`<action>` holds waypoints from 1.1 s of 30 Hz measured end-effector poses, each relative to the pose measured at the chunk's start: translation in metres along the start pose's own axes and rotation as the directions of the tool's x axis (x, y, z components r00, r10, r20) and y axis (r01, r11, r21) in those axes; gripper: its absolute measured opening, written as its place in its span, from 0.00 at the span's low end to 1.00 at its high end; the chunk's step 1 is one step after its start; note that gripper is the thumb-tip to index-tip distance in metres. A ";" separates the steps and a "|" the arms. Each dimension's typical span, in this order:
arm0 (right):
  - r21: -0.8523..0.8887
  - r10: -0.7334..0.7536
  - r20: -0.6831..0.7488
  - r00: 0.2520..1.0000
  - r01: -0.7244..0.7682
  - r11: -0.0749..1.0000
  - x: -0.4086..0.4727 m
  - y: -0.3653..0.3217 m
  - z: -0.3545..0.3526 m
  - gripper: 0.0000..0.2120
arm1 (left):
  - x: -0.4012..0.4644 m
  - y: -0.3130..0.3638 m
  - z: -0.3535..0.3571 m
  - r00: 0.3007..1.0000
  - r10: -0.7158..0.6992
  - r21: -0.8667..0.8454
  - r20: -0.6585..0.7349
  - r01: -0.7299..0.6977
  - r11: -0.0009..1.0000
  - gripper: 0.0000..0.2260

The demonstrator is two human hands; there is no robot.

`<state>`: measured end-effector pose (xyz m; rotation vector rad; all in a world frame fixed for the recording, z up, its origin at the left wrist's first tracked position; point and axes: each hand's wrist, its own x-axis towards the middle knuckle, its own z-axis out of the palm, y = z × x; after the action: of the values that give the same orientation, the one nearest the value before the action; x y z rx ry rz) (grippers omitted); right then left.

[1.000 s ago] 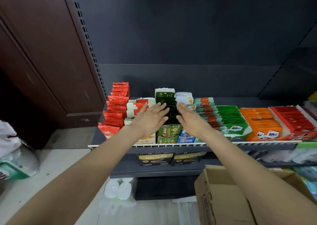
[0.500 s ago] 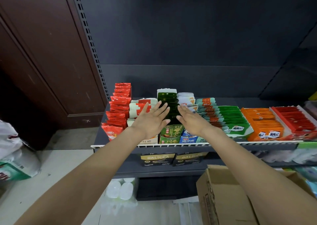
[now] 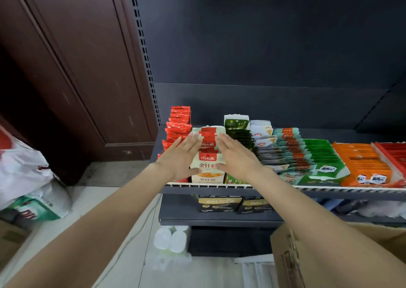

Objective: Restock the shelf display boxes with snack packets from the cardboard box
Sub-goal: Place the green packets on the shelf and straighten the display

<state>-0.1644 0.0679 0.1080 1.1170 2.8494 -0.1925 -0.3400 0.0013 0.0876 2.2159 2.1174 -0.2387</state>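
A cream and red display box [image 3: 207, 173] full of red-and-white snack packets [image 3: 208, 139] stands on the shelf [image 3: 329, 190] near its left end. My left hand [image 3: 181, 158] lies flat against the box's left side, fingers straight. My right hand [image 3: 238, 158] presses flat against its right side, fingers straight too. The packets stand upright between my palms. The brown cardboard box [image 3: 285, 257] sits at the lower right, partly hidden by my right forearm.
Left of the box stands a row of red packets [image 3: 179, 125]. To its right are dark green packets [image 3: 238, 131], white, teal, green [image 3: 318, 153], orange [image 3: 360, 162] and red rows. White bags [image 3: 24, 173] lie on the floor at left. Lower shelves hold black boxes [image 3: 219, 203].
Both hands have shifted left from the dark green packet row to the cream and red box, now flanking it. The view has also swung left.
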 end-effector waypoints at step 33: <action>-0.061 0.008 0.066 0.998 -0.004 0.998 -0.004 -0.040 0.064 0.17 | 0.037 -0.033 0.006 0.991 -0.024 -0.438 -0.130 -0.035 0.898 0.32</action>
<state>-0.1871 0.0264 0.0493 1.0871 2.7736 -0.1386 -0.3721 0.0386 0.0782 2.0103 1.9732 0.3666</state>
